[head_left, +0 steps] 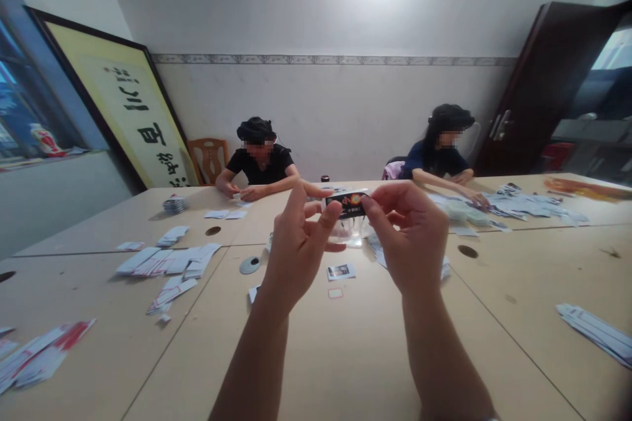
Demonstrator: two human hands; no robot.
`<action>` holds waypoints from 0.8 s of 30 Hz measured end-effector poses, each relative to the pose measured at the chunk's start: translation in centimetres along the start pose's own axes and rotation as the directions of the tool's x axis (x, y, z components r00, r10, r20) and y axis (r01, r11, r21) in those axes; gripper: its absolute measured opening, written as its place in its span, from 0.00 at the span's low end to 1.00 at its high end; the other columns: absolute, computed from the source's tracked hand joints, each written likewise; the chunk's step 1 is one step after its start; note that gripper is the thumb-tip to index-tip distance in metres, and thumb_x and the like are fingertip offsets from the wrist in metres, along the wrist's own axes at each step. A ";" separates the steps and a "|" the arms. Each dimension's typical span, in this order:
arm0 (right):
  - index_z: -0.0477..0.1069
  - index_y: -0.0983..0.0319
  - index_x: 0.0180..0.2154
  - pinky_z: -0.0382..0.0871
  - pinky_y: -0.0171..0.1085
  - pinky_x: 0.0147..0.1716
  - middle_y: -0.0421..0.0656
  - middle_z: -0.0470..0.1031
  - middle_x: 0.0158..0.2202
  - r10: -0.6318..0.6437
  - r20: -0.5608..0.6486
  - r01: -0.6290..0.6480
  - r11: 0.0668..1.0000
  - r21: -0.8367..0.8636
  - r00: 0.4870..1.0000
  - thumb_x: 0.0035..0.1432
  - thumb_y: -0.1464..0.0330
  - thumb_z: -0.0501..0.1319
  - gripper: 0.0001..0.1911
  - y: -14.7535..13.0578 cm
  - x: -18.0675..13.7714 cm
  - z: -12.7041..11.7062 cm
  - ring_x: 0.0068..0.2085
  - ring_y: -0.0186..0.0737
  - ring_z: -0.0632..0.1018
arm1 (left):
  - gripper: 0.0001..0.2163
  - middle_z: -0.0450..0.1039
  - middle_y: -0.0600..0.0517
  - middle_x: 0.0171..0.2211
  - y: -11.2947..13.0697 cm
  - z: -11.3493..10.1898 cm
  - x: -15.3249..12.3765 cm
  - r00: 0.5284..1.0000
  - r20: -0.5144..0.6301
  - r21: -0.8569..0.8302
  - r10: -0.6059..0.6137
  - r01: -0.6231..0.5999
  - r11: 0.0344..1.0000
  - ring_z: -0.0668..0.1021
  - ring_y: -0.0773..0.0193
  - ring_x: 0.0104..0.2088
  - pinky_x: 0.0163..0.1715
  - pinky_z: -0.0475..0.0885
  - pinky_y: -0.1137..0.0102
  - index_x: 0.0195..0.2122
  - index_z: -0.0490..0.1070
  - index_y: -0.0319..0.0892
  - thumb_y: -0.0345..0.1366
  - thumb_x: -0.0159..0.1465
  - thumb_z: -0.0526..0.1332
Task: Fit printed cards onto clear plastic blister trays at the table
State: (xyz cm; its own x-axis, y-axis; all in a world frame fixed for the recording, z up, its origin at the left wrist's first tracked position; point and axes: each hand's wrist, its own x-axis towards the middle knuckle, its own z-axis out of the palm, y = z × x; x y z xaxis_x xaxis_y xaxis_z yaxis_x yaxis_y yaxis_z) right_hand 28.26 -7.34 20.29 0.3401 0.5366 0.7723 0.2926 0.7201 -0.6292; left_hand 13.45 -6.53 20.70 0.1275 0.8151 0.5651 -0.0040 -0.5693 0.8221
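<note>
Between both hands, raised over the table, is a small clear plastic packet (353, 231) with a black printed header card (351, 209) along its top. Thin dark items show inside the clear part, too small to name. My left hand (301, 237) pinches the packet's left end with thumb and fingers. At the right end of the header, my right hand (407, 227) grips with thumb and forefinger. Below the hands, a small printed card (341, 272) lies on the table, and a red-outlined label (335, 293) lies just nearer to me.
White paper slips (168, 262) lie in stacks at the left, with more strips (44, 348) nearer. Another bundle (595, 332) lies at the right. Across the table (340, 362) sit two people (259, 161), (439, 151) handling papers. A round grommet (250, 265) sits left of centre.
</note>
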 end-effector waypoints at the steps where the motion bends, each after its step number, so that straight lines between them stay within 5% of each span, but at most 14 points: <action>1: 0.73 0.60 0.30 0.66 0.30 0.20 0.36 0.75 0.26 -0.003 0.001 0.003 1.000 0.005 1.000 0.57 0.70 0.67 0.04 0.0 0.0 0.0 0.24 0.30 0.73 | 0.16 0.78 0.54 0.34 0.0 0.0 0.0 1.000 -0.006 -0.005 0.001 -0.001 1.000 0.84 0.60 0.27 0.21 0.84 0.67 0.43 0.63 0.46 0.49 0.66 0.65; 24: 0.71 0.59 0.31 0.68 0.30 0.18 0.37 0.73 0.26 0.045 0.004 -0.045 0.999 0.018 0.999 0.59 0.67 0.66 0.06 0.5 -0.1 0.6 0.24 0.31 0.73 | 0.14 0.73 0.52 0.34 -0.1 0.3 -0.5 0.992 -0.091 0.095 0.084 -0.075 0.993 0.80 0.65 0.28 0.19 0.82 0.70 0.43 0.66 0.45 0.50 0.68 0.60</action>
State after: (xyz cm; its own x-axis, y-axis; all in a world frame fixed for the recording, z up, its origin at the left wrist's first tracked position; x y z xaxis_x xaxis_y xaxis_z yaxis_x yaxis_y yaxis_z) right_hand 27.79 -6.78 19.95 0.3494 0.5704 0.7433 0.2605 0.7029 -0.6619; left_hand 13.72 -6.94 20.36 0.0358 0.7708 0.6361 0.0810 -0.6366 0.7669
